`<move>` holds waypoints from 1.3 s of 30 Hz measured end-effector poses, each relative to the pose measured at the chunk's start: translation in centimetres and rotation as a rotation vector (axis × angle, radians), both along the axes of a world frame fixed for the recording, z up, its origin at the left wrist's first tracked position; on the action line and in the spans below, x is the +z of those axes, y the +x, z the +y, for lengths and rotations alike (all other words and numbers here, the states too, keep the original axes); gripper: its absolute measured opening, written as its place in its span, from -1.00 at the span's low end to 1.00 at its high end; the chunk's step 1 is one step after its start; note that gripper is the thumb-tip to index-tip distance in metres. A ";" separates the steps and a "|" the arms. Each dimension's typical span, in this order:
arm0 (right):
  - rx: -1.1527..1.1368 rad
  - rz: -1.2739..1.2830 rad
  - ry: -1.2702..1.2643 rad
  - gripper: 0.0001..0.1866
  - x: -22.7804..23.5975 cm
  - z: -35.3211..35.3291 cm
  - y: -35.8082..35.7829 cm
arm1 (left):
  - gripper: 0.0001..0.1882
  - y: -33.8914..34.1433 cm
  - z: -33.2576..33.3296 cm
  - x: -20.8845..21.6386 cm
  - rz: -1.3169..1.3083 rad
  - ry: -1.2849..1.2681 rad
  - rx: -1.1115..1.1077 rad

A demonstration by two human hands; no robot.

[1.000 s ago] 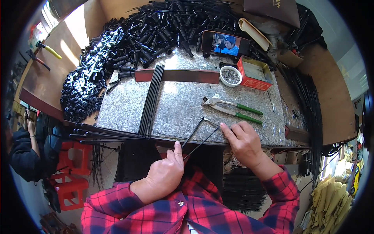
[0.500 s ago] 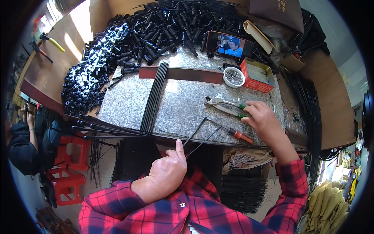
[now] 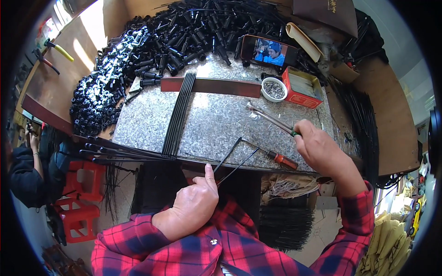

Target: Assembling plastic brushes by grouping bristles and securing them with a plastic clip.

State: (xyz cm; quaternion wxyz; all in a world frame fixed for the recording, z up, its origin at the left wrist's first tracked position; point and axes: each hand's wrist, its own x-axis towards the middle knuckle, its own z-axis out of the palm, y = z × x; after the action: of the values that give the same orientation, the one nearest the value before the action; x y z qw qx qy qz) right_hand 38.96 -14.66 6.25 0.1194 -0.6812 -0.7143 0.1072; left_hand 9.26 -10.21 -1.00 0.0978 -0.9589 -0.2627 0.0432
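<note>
Green-handled pincers (image 3: 276, 122) are in my right hand (image 3: 320, 147), fingers wrapped round the handles. The tool is turned edge-on, its metal head over the speckled tabletop (image 3: 212, 119). My left hand (image 3: 195, 200) is closed just below the table's front edge, one digit pointing up. Two thin black rods (image 3: 239, 165) run from it over the edge; their lower ends are hidden behind the fingers. Beside the rod tips lies a screwdriver (image 3: 282, 158) with an orange and black handle. Left of centre, a row of black rods (image 3: 178, 117) rests across a reddish-brown strip (image 3: 221, 87).
A heap of black plastic tubular parts (image 3: 179, 41) covers the back and left. A white bowl (image 3: 275, 97) of small metal pieces, a red box (image 3: 301, 99) and a phone (image 3: 267, 50) stand back right. Pliers (image 3: 60, 49) hang at left. Another person (image 3: 25, 170) sits far left.
The pincers have been raised from the tabletop and turned edge-on, the right hand closing round both handles and shifting slightly right. The left hand has barely moved.
</note>
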 end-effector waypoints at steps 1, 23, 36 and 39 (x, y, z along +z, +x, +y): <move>0.001 -0.001 -0.001 -0.77 0.3 0.0 -0.1 | -0.42 0.0 0.1 -0.1 -0.001 -0.001 0.001; 0.226 -0.213 -0.097 -0.56 2.4 0.8 -1.2 | -0.42 0.2 0.2 0.1 -0.005 -0.036 -0.001; 0.197 -0.216 -0.110 -0.51 3.3 0.6 -1.6 | -0.48 0.1 0.1 0.2 -0.043 0.009 -0.014; 0.217 -0.161 -0.055 -0.53 4.3 -0.2 -1.9 | -0.48 0.1 0.1 0.2 -0.040 0.039 -0.023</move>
State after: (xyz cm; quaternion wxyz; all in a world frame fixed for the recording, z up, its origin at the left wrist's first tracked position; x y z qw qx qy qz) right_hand 37.06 -14.81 10.53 0.0307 -0.6094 -0.7878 0.0843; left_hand 9.41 -10.09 -0.81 0.1116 -0.9605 -0.2542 0.0180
